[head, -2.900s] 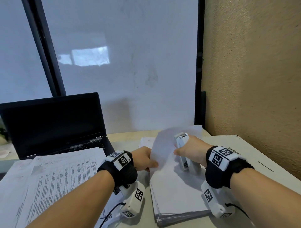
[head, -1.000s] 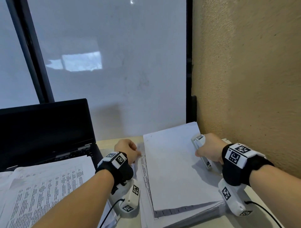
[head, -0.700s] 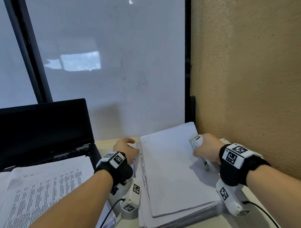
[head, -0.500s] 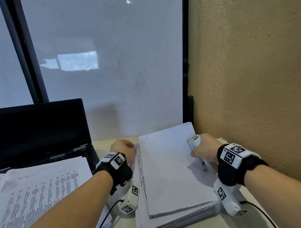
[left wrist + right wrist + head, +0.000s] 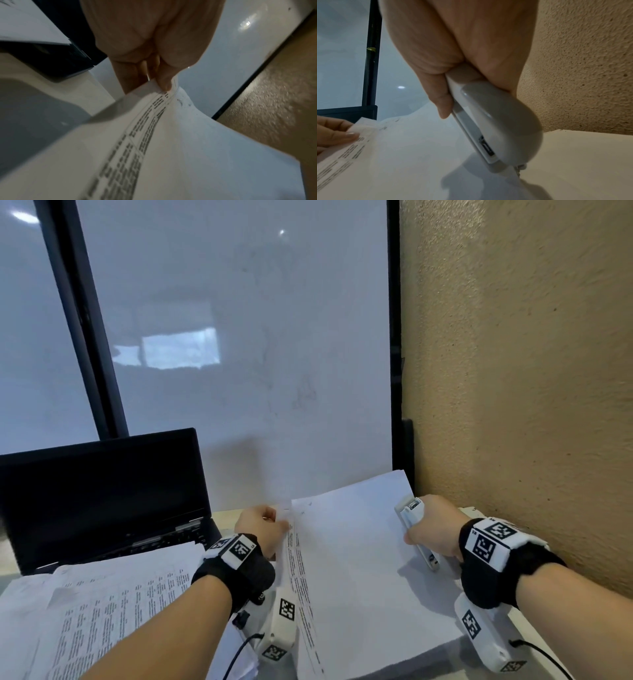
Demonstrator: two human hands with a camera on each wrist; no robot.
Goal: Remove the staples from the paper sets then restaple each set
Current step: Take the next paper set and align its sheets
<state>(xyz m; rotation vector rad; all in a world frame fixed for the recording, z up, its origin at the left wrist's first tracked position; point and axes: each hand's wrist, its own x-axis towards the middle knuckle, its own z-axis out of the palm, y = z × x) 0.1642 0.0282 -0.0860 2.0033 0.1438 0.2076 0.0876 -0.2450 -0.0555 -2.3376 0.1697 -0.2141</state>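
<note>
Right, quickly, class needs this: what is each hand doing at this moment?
Left hand: pinching the corner of the paper set.
Right hand: gripping the stapler.

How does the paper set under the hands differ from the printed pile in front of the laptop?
The white paper set under the hands shows a blank top sheet; the printed paper pile by the black laptop shows dense text face up. The left hand pinches the set's far left corner, and the right hand holds a white stapler at its right edge; nobody touches the pile. Both lie on the desk.
</note>
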